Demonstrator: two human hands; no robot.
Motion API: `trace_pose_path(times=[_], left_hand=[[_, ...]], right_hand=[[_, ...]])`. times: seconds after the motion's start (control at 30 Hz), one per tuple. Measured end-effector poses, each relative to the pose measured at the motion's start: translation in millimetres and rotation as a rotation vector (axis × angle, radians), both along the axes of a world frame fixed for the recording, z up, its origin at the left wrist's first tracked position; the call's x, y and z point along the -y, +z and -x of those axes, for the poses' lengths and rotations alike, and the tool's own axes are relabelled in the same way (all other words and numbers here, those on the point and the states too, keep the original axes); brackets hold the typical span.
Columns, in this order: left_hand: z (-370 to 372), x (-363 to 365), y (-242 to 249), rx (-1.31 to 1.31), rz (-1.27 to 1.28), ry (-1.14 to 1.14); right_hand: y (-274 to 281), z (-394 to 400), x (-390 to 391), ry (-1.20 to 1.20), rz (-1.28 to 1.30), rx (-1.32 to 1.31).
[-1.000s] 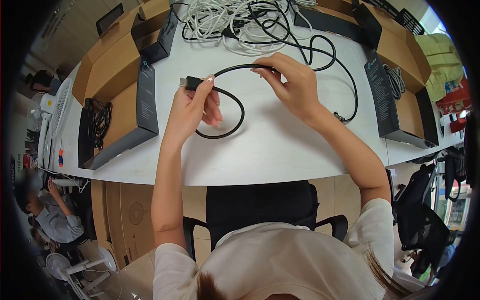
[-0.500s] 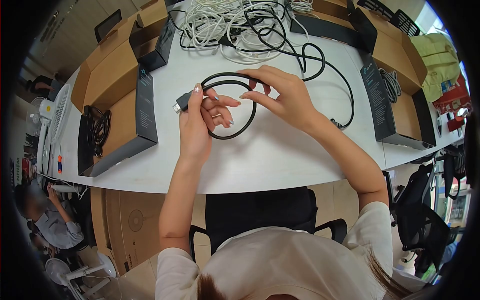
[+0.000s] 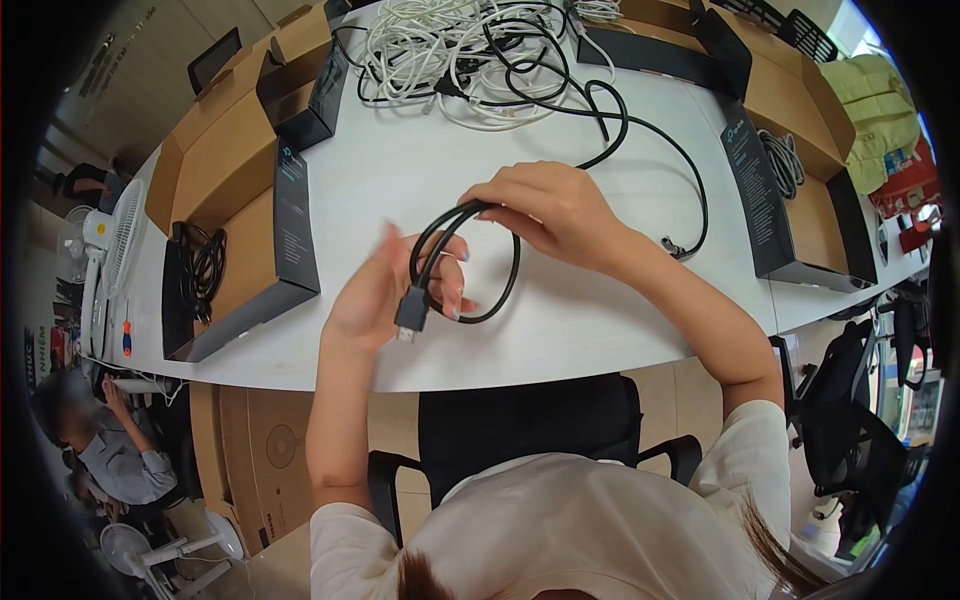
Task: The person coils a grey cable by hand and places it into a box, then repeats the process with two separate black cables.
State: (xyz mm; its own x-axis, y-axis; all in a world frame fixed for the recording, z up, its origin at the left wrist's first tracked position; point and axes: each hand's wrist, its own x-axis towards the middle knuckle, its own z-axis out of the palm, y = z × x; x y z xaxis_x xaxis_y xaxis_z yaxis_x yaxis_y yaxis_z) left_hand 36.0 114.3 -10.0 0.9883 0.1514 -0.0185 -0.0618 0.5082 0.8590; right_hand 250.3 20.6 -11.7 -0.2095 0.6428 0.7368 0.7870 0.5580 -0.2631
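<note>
A thick black HDMI cable (image 3: 514, 268) is partly looped between my hands. My right hand (image 3: 555, 215) pinches the strands at the top of the loop, fingers over them and thumb beneath. Its flat metal-tipped plug (image 3: 411, 308) hangs downward beside my left palm. My left hand (image 3: 368, 295) has its thumb lifted away, slightly smeared, while its fingers curl loosely behind and through the loop. From my right hand the cable runs back towards the tangled pile, and a plug end (image 3: 672, 246) lies on the table to the right.
Tangled white and black cables (image 3: 440, 50) lie at the back of the white table (image 3: 620, 310). Open cardboard boxes stand left (image 3: 245, 270) and right (image 3: 800, 225), each holding a coiled cable. A screwdriver (image 3: 127, 340) and a fan (image 3: 118, 245) are at far left. A person (image 3: 125, 450) sits beyond.
The plug has swung from pointing left to hanging down. My left thumb has come off the cable, with that hand lower and further left. My right hand has moved slightly down and left.
</note>
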Motion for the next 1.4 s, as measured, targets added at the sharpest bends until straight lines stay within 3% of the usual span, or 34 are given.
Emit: trace_pose_path(times=[0.13,0.17,0.3,0.4,0.5,0.6,0.87,0.93,0.97,1.07,1.13,1.27,1.33,1.37,1.4], left_hand=[[0.2,20.3,16.0,-0.028,0.052,0.104],[-1.9,30.8,22.8,-0.092,-0.099,0.186],[2.0,35.1,17.8,0.38,0.254,-0.011],[2.2,37.8,33.1,0.672,0.56,0.044],[4.5,36.6,46.4,0.821,0.582,0.218],[3.1,34.5,55.6,0.922,0.612,0.19],[5.3,43.4,77.2,0.995,0.478,0.11],[15.4,41.8,88.2,1.079,0.408,0.095],[20.2,41.7,94.8,1.123,0.37,0.087],[38.5,57.1,121.0,1.136,0.516,0.235],[48.6,51.8,121.6,1.177,0.39,0.311],[75.2,44.2,122.3,1.246,0.224,0.571],[87.7,38.9,121.3,1.256,0.026,0.831],[94.5,32.1,119.1,1.273,-0.034,0.817],[94.9,31.5,118.7,1.268,-0.171,0.959]], right_hand=[[1.3,4.0,2.3,-0.017,-0.058,0.023],[4.6,2.4,3.5,-0.019,-0.062,0.024],[18.9,-10.2,6.9,-0.118,-0.124,0.133],[21.1,-22.4,3.1,-0.273,-0.207,0.25],[22.2,-34.5,-1.2,-0.356,-0.23,0.264],[21.6,-32.8,-6.3,-0.21,-0.147,0.087],[58.7,-65.8,-25.7,-0.022,0.098,-0.019],[73.3,-71.7,-33.3,-0.116,0.437,-0.129],[75.0,-78.9,-41.7,-0.054,0.505,-0.167],[73.1,-82.0,-54.5,0.107,0.622,-0.348],[79.0,-49.6,-44.5,0.177,0.589,-0.553],[111.2,-4.5,-1.5,0.276,0.796,-0.812],[122.4,17.5,24.2,0.233,0.891,-0.601],[122.7,26.9,35.7,0.305,0.927,-0.633],[130.3,40.0,52.4,0.267,0.998,-0.635]])
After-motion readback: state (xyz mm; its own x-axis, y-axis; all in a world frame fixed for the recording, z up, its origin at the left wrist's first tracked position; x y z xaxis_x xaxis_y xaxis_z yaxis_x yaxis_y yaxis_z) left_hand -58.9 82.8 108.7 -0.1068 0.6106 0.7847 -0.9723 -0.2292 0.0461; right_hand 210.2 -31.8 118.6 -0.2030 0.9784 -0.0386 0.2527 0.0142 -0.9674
